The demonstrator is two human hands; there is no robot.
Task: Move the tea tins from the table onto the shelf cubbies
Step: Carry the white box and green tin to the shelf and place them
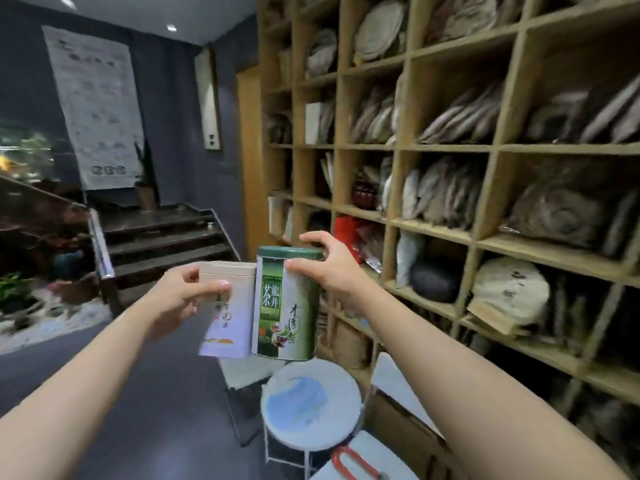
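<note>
Two tea tins (256, 306), two hands (176, 292)

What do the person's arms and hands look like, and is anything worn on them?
Both forearms are bare, with no sleeves in view. The left hand and right hand wear no gloves, rings or watch that show. The fingers have short, plain nails.

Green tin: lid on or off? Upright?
Lid on and roughly upright. The green tin shows its dark green lid seated on top, label text reading vertically, held by the right hand beside the white tin.
</note>
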